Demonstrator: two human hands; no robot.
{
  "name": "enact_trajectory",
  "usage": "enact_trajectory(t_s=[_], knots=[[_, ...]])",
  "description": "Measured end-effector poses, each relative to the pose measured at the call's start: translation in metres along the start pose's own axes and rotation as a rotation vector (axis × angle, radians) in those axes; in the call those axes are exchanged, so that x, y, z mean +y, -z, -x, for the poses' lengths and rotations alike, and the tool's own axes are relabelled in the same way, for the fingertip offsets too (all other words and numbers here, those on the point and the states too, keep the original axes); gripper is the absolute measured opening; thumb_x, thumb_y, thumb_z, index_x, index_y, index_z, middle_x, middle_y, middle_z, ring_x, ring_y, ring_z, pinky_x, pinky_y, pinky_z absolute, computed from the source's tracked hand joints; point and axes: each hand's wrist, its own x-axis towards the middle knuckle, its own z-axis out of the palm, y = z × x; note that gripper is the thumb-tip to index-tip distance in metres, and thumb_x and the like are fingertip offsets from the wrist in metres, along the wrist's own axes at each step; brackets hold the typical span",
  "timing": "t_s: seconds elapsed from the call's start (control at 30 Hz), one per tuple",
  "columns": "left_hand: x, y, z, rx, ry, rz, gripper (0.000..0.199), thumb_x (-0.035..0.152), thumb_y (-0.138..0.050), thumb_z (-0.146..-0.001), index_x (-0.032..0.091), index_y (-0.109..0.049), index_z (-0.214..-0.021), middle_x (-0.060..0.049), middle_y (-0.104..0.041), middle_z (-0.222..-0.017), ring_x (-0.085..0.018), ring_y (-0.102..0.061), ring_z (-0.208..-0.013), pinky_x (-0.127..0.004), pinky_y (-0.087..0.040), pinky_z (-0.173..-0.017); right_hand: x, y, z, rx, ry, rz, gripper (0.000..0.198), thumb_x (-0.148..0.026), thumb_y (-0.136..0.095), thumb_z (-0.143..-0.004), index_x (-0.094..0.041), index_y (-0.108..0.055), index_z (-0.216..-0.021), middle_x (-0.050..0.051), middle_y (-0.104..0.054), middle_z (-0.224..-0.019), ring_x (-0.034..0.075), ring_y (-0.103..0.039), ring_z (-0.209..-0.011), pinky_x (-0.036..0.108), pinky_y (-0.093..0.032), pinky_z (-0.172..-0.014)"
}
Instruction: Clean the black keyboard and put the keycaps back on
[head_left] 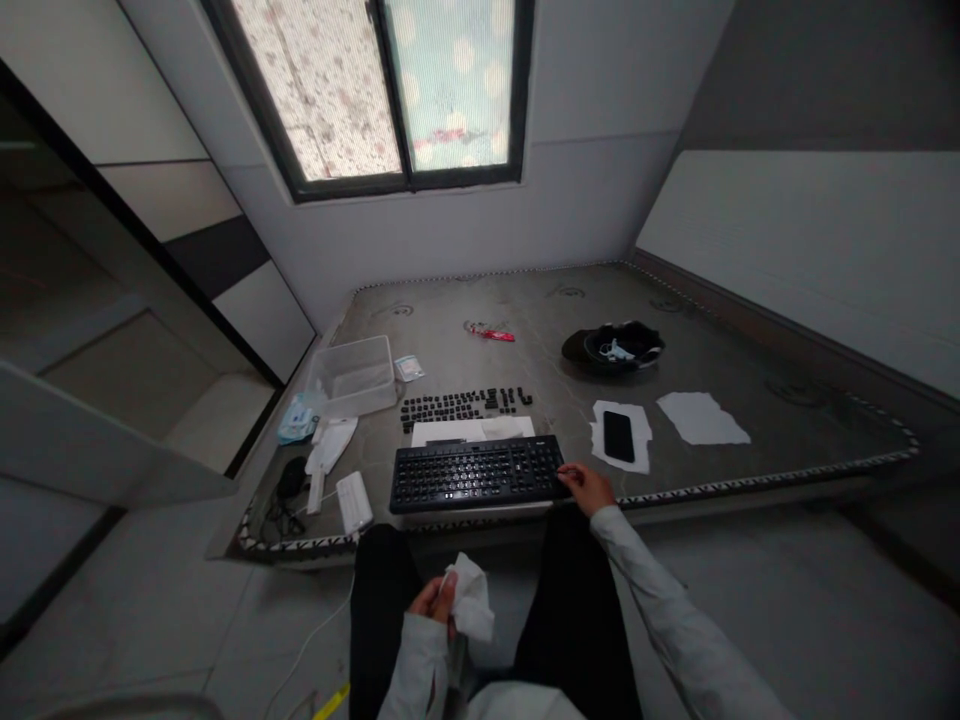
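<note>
My left hand [437,603] is closed around a crumpled white tissue [472,600], held low between my knees. A black keyboard [476,474] lies in front of me near the platform's front edge, its face up. At its right end is my right hand [587,488], thumb and fingers pinched on the edge beside the number pad. Whether something small is between the fingertips is hidden. Behind the keyboard, loose black keycaps [450,406] are laid out in rows on the grey covering. White paper [472,431] shows between the keycaps and the keyboard.
To the right a black phone [619,437] rests on white paper, with another torn sheet [703,418] beyond. A dark shoe-like item [613,346] and a red packet [491,333] lie farther back. Leftward are a clear plastic bin [352,375], a tissue pack [298,418] and a white power strip [354,502].
</note>
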Motion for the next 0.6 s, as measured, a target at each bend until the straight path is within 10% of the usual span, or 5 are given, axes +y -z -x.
enact_trajectory(t_s=[0.6], knots=[[-0.011, 0.004, -0.005, -0.004, 0.024, 0.096, 0.063, 0.074, -0.076, -0.036, 0.015, -0.064, -0.056, 0.008, -0.045, -0.031, -0.002, -0.029, -0.030, -0.016, -0.018, -0.033, 0.008, -0.036, -0.035, 0.108, -0.162, 0.298, 0.019, -0.041, -0.069, -0.072, -0.029, -0.079, -0.082, 0.008, -0.057, -0.129, 0.036, -0.049, -0.118, 0.055, -0.038, -0.094]])
